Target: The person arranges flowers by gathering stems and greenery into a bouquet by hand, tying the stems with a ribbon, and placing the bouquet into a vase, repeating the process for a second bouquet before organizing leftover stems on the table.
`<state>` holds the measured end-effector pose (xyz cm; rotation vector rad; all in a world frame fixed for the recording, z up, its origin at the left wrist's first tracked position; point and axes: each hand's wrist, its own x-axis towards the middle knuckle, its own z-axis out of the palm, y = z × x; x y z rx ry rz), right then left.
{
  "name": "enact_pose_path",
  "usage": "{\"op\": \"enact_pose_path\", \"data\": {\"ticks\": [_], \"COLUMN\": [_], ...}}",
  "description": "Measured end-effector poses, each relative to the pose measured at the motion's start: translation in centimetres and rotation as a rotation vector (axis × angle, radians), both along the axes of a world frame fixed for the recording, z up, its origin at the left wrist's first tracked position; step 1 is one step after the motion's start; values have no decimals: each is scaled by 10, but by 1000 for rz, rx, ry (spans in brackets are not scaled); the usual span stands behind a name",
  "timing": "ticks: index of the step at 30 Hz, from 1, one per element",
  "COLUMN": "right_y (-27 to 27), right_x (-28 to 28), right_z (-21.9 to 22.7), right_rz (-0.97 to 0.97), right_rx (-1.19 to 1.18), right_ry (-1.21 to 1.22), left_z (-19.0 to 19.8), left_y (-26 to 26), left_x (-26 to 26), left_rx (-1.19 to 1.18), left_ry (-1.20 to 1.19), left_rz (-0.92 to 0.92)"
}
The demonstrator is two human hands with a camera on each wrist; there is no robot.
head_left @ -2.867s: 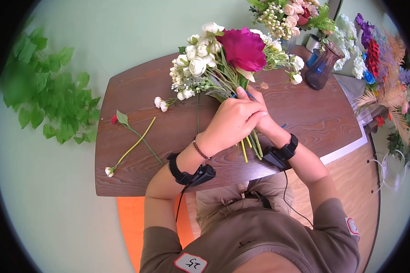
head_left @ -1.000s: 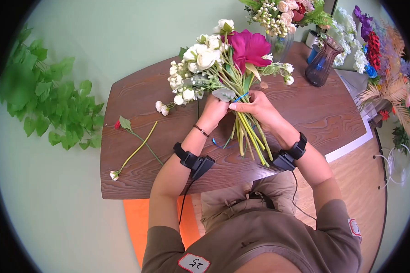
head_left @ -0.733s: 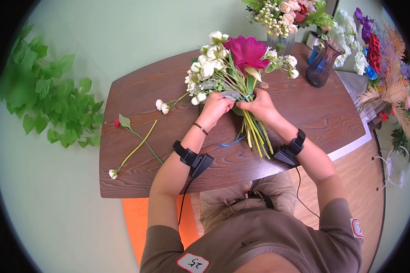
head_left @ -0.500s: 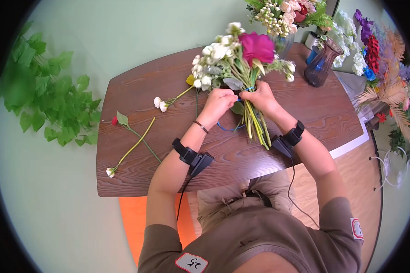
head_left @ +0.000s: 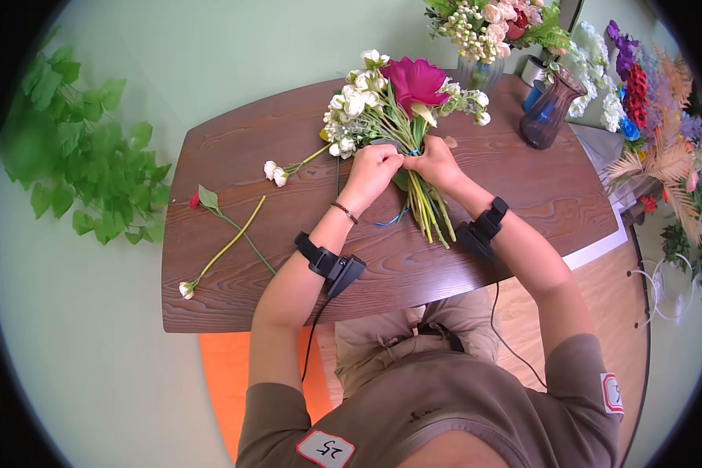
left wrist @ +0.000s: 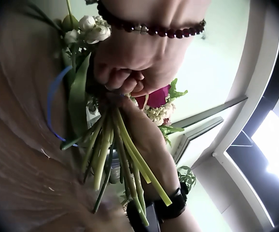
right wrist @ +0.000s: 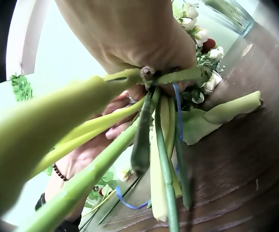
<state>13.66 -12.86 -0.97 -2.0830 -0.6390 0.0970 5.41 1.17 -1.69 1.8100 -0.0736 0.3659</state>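
A bouquet point(head_left: 381, 117) of white roses, small white buds and one large magenta flower stands over the table, its bare green stems point(head_left: 427, 209) spread below. My right hand point(head_left: 438, 165) grips the stems just under the flower heads. Close against it, my left hand point(head_left: 373, 168) has curled fingers and pinches a thin blue ribbon at the binding point; the pinched part is mostly hidden by the fingers. Blue ribbon point(right wrist: 178, 108) lies around the stems, and a loose ribbon tail point(left wrist: 50, 99) loops down beside a long green leaf point(left wrist: 78, 99).
On the wooden table point(head_left: 234, 148), a white rose stem point(head_left: 226, 248) crosses a red bud stem point(head_left: 242, 238). Another white rose sprig point(head_left: 277, 173) lies left of the bouquet. A purple glass vase point(head_left: 550, 113) and a filled flower vase point(head_left: 480, 70) stand at the back right.
My hands, earlier overlapped at the stems, have drawn apart and now meet side by side at the binding. The stem ends swing slightly, and a loose blue ribbon tail shows below.
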Motion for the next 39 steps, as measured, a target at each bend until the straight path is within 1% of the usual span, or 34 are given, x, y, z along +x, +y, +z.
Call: {"op": "enact_pose_path", "data": {"ticks": [1,2,4,5,6,8,9,10,11,12,14,16,19,21,22,23,25,28,30,31,32,34,35,36,37,38,39], "right_y": [0,-1,-3,-5,-6,-5,-5,-5,-5,-6,-5,-3,1,1,2,2,2,1,1,1,2,-1,-2,-4,-7,-11,-15], "right_x": [1,3,6,6,7,11,15,20,15,9,3,0,5,-1,-6,-11,-20,-20,-17,-15,-17,-20,-18,-16,-13,-14,-15], "right_z": [0,-1,-4,-5,-6,-14,-21,-27,-21,-17,-9,-5,-14,-2,3,6,12,11,3,-1,1,6,6,6,6,12,17], "right_rz": [2,3,3,25,48,54,38,22,21,45,68,72,63,59,55,55,-8,9,11,33,57,69,81,91,90,150,210], "right_rx": [0,-13,-28,3,33,58,43,27,27,52,76,32,14,6,-1,-1,-23,-84,-73,-91,-110,-93,-140,-187,-185,-232,-280], "right_ry": [-2,14,25,38,50,56,40,23,24,41,60,58,48,75,102,102,9,-50,-24,-28,-31,-45,-53,-60,-59,-41,-21], "left_z": [2,1,1,6,9,13,14,15,14,14,10,6,5,5,5,12,19,23,24,21,20,16,18,20,22,25,21], "left_y": [0,1,3,3,2,1,1,2,3,5,7,6,0,-4,-5,-7,-10,-12,-15,-14,-12,-8,-8,-7,-6,-6,-4], "left_x": [-1,-2,-1,-4,-5,-6,-7,-7,-7,-6,-4,-1,0,0,-1,-6,-11,-12,-11,-9,-8,-6,-5,-6,-8,-9,-6], "left_rx": [125,124,305,296,295,82,81,-38,-156,-157,-340,-335,-334,81,80,124,167,229,207,136,135,-178,-166,-165,-196,-228,-207], "left_ry": [-69,-70,-345,-297,-300,-286,-285,-145,-5,-4,16,15,48,-140,-139,-168,-200,-184,-298,-212,-211,-178,-245,-244,-176,-106,-138], "left_rz": [34,36,110,132,133,-7,-7,-58,-108,-108,-86,-70,-31,106,105,115,129,109,53,-6,-1,-209,-232,-233,-247,-259,-285]}}
